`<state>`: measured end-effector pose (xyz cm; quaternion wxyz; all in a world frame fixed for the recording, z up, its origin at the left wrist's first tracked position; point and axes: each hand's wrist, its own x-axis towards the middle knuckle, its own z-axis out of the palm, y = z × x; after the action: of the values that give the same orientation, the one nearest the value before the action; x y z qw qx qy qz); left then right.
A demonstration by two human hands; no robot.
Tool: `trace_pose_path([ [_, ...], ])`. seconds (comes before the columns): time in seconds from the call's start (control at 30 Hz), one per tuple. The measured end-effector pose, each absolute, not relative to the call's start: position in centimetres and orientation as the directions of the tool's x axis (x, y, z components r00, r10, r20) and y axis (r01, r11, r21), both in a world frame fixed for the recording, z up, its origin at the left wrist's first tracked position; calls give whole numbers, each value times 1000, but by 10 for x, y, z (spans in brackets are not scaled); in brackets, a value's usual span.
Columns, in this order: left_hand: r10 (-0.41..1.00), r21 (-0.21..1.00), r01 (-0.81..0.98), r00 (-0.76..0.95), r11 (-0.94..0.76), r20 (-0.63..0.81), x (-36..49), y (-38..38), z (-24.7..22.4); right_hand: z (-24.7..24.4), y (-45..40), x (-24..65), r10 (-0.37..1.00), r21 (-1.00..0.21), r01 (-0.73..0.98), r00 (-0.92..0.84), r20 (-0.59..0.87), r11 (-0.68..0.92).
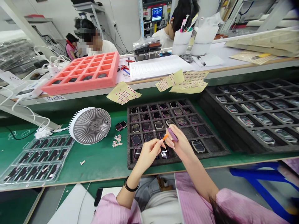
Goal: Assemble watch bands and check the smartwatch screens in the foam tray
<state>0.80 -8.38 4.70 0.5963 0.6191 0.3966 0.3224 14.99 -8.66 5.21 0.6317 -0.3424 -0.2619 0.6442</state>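
My left hand (148,154) pinches a thin orange stick (165,137) between its fingertips. My right hand (179,140) holds a small purple watch case (173,134) on edge, and the stick's tip is right beside it. Both hands hover over a black foam tray (217,151) with a grid of compartments, hiding some of its cells. Most of the cells hold a watch case, in purple, gold or silver tones. A second dark tray (233,133) to the right holds several silver-edged watch bodies in rows.
A white fan (90,126) and a clear plastic tray (38,158) stand on the green bench (100,165) to my left. Yellow sticker sheets (123,92) lie along the raised shelf, which carries a pink foam tray (80,73). Co-workers sit beyond it.
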Motion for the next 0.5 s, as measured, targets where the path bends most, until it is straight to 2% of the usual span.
trace_pose_path([
  [0.3, 863, 995, 101, 502, 3, -54, 6, -82, 48, 49, -87, 146, 993, -803, -594, 51, -105, -54],
  [0.5, 832, 999, 28, 554, 29, -39, 7, -80, 47, 47, -84, 138, 976, -609, -763, -175, -128, -216],
])
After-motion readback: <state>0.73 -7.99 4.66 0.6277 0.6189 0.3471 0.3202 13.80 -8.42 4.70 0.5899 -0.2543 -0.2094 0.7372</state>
